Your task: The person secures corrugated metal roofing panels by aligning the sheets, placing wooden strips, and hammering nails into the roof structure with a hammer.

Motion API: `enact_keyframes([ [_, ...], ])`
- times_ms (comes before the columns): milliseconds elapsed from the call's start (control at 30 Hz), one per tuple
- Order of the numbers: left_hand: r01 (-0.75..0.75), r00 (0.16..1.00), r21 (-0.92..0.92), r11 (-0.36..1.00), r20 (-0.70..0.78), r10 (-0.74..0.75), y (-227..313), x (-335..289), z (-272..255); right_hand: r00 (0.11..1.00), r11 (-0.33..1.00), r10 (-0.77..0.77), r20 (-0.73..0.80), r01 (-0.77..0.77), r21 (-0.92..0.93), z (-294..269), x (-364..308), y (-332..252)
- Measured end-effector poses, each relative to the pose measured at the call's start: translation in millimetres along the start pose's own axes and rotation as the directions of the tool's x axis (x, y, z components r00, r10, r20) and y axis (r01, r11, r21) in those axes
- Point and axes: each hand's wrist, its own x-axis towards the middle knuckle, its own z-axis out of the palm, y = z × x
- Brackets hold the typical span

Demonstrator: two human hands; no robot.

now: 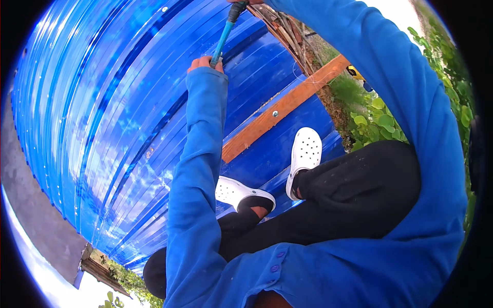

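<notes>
A slim teal tool (222, 41) with a black end (236, 11) slants across the top of the view; its exact kind does not show. My left hand (205, 63) is closed round its lower end, close above the blue roof. At the upper edge a sliver of my right hand (249, 2) shows by the black end, seemingly gripping it; most of that hand is cut off. Under my arms lies the shiny blue ribbed metal roofing (138, 102). A brown wooden strip (298, 97) with a round metal fastener (275, 114) crosses it near my feet.
My feet in white clogs (307, 146) rest on the roofing beside the strip. Dry sticks (292, 38) line the roof's right edge, with green leaves (382, 120) beyond. A grey wall (38, 215) borders the left side. Something yellow (354, 72) shows past the strip's far end.
</notes>
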Motion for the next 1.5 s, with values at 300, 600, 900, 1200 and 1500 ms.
enact_keyframes([
  [300,-0.029,0.981,0.023,0.999,0.192,0.024,-96,44,-36,0.999,0.998,-0.032,0.017,0.031,0.046,17,31,-14],
  [600,-0.228,0.936,0.076,0.971,0.291,0.197,-52,32,-36,0.996,0.995,-0.083,-0.018,0.082,-0.051,18,-24,4],
  [900,-0.322,0.917,0.126,0.938,0.288,0.276,-65,40,-33,0.987,1.000,-0.025,-0.161,0.025,-0.003,36,-40,6],
  [1200,-0.325,0.939,0.002,0.946,0.123,0.322,-56,40,-8,1.000,1.000,-0.017,-0.017,0.017,-0.004,14,-39,3],
  [1500,-0.358,0.911,0.201,0.912,0.291,0.293,-47,50,-26,0.995,0.998,0.068,0.080,-0.067,-0.006,-7,-28,3],
])
